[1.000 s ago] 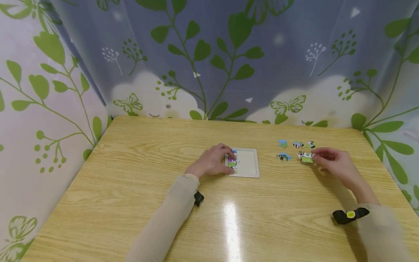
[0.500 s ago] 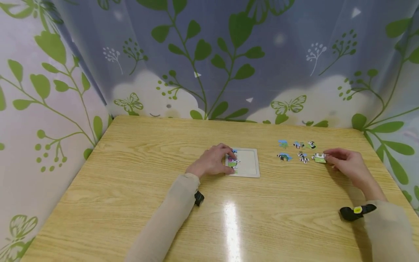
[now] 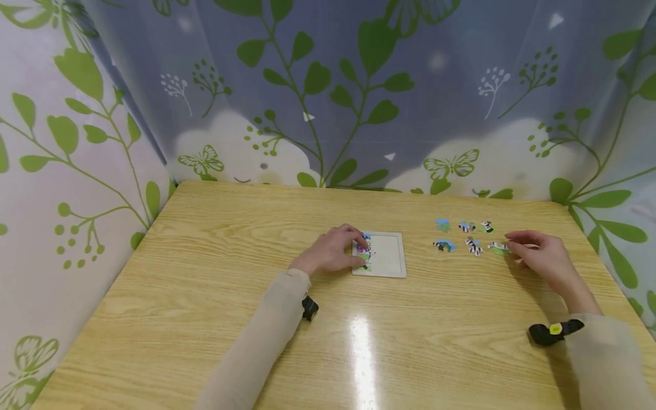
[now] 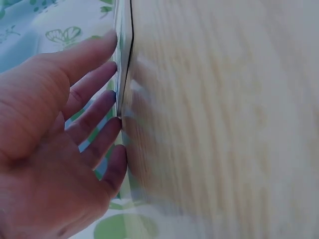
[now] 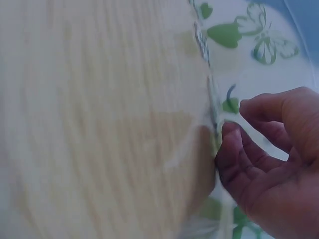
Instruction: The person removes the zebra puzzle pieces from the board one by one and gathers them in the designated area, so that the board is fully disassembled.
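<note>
In the head view a small square jigsaw puzzle board (image 3: pixel 388 256) lies mid-table, with coloured pieces along its left side and a pale bare area to the right. My left hand (image 3: pixel 333 249) rests on that left side, partly covering the pieces; in the left wrist view its extended fingers (image 4: pixel 102 99) touch the board's edge (image 4: pixel 125 45). My right hand (image 3: pixel 545 262) is beside a green-and-white puzzle piece (image 3: pixel 497 248) on the table. From the right wrist, its thumb and forefinger stand apart, with nothing seen between them.
More loose puzzle pieces lie in two rows right of the board, among them a blue-green one (image 3: pixel 442 225), a dark-and-blue one (image 3: pixel 445 246) and a striped one (image 3: pixel 474 247). A leaf-patterned curtain (image 3: pixel 328 114) stands behind the wooden table (image 3: pixel 205 256).
My right hand carried the green-and-white piece rightward, away from the striped piece, and let it go; it now lies flatter on the table. The left hand has stayed nearly still on the board.
</note>
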